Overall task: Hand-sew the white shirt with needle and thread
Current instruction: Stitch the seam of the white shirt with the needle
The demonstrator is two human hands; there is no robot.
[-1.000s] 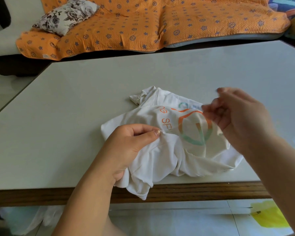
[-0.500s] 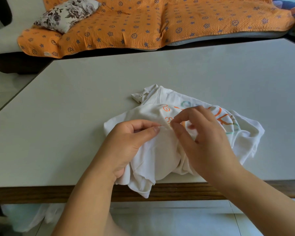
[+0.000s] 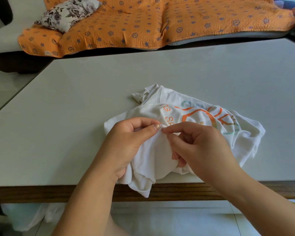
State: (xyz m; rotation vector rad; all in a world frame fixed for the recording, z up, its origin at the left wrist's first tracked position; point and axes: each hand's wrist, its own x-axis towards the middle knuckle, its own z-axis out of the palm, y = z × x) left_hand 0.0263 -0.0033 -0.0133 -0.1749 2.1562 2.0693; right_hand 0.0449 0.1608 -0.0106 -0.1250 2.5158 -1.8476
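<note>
Two bare hands meet over a crumpled white shirt [image 3: 160, 159] with an orange and green print, which lies on the pale table [image 3: 75, 116] at its near edge, one corner hanging over the wooden rim. The left hand [image 3: 126, 145] pinches a raised fold of the fabric between thumb and curled fingers, with more cloth bunched under its palm. The right hand [image 3: 201, 147], just beside it and resting on the shirt, pinches a thin needle [image 3: 164, 129] between thumb and forefinger, its tip at the fold by the left thumbnail.
</note>
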